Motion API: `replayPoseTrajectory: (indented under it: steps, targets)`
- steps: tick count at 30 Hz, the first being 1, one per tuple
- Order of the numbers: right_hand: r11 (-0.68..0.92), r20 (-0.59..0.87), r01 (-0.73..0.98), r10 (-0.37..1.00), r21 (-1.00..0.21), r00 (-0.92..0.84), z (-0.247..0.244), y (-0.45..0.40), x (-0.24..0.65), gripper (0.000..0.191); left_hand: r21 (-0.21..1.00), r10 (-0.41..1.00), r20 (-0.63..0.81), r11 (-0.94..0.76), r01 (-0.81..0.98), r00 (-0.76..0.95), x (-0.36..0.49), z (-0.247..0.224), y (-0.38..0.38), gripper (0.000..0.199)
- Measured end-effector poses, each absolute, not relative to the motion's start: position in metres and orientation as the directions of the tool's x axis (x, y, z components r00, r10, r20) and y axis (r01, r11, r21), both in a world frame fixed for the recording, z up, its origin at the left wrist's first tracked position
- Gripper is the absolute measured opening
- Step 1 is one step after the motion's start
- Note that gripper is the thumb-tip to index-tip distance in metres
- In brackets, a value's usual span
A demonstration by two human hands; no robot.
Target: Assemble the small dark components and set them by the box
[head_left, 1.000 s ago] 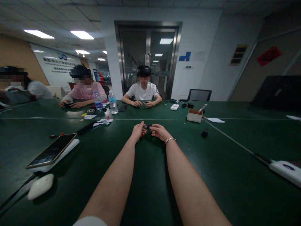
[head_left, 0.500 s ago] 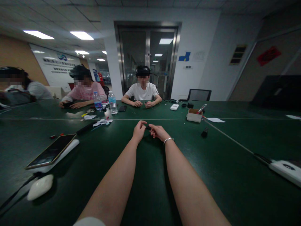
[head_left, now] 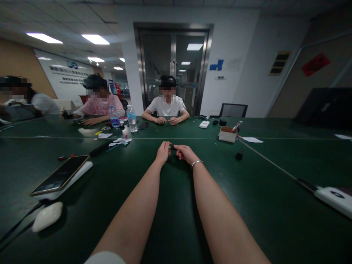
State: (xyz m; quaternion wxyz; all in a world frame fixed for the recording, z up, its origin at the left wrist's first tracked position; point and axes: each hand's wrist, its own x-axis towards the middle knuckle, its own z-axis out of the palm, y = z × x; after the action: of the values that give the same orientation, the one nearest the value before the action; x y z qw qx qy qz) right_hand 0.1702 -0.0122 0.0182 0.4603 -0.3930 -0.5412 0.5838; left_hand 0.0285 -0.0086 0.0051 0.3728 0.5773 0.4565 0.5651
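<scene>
Pinching one end of a small black object [head_left: 172, 147], the right hand [head_left: 186, 154] has thumb and fingertips closed in the head view. At the other end curl the left hand's [head_left: 164, 153] fingers; whether they grip it, I cannot tell. The object is well in from the near edge of the green table [head_left: 176, 205]. Toward the left edge, a smartphone [head_left: 62, 174] lies on a white slab [head_left: 75, 176]. Nearer the far edge, two plastic bottles [head_left: 132, 119] wear bluish labels, lettering too small to read. Beyond, a wall sign [head_left: 62, 88] shows a blue wavy logo [head_left: 73, 64] over blurred, illegible characters.
</scene>
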Motion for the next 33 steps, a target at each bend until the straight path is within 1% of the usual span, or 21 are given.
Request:
replayPoseTrajectory:
  steps: [2,3,6,8,11,13,19,22,25,27,29,31,33]
  targets:
    - [0.012,0.044,-0.12,0.964,-0.993,-0.264,0.018,-0.013,0.17,0.016,0.946,0.944,0.312,-0.299,0.124,-0.105,0.027,0.004,-0.007,0.021]
    - [0.014,0.044,-0.119,0.965,-0.993,-0.259,0.018,-0.012,0.17,0.017,0.947,0.945,0.308,-0.292,0.134,-0.115,0.026,0.004,-0.006,0.02]
    - [0.022,0.052,-0.116,0.963,-0.993,-0.264,0.016,-0.011,0.171,0.03,0.947,0.949,0.294,-0.273,0.17,-0.114,0.023,0.002,-0.003,0.023]
    - [0.027,0.06,-0.124,0.959,-0.992,-0.277,0.015,-0.01,0.172,0.033,0.936,0.947,0.303,-0.275,0.219,-0.106,0.022,0.0,-0.002,0.025]
    - [0.015,0.053,-0.128,0.954,-0.992,-0.295,0.015,-0.009,0.172,0.023,0.893,0.928,0.365,-0.325,0.312,-0.078,0.021,0.0,-0.003,0.026]
    - [0.006,0.039,-0.112,0.955,-0.994,-0.295,0.015,-0.009,0.171,0.02,0.848,0.905,0.421,-0.374,0.376,-0.05,0.022,0.002,-0.007,0.026]
    - [-0.027,-0.017,-0.036,0.968,-0.999,-0.252,0.02,-0.013,0.169,0.037,0.651,0.806,0.591,-0.498,0.574,0.028,0.025,0.018,-0.028,0.025]
    - [-0.038,-0.032,-0.019,0.969,-0.999,-0.244,0.022,-0.015,0.169,0.04,0.552,0.744,0.665,-0.546,0.63,0.063,0.027,0.025,-0.036,0.025]
    - [-0.036,-0.029,-0.022,0.971,-0.999,-0.235,0.023,-0.016,0.169,0.04,0.496,0.713,0.696,-0.566,0.658,0.088,0.029,0.029,-0.04,0.024]
    - [-0.033,-0.025,-0.029,0.971,-0.999,-0.237,0.023,-0.017,0.169,0.04,0.489,0.708,0.701,-0.568,0.662,0.09,0.029,0.03,-0.04,0.022]
    - [-0.03,-0.018,-0.049,0.971,-0.998,-0.237,0.023,-0.017,0.17,0.039,0.506,0.71,0.7,-0.569,0.648,0.077,0.029,0.028,-0.039,0.019]
    - [-0.032,-0.011,-0.084,0.973,-0.996,-0.231,0.022,-0.017,0.17,0.037,0.567,0.738,0.673,-0.56,0.604,0.053,0.029,0.024,-0.037,0.016]
    - [-0.04,-0.011,-0.124,0.975,-0.992,-0.223,0.021,-0.016,0.17,0.034,0.661,0.797,0.603,-0.521,0.54,0.03,0.027,0.019,-0.033,0.016]
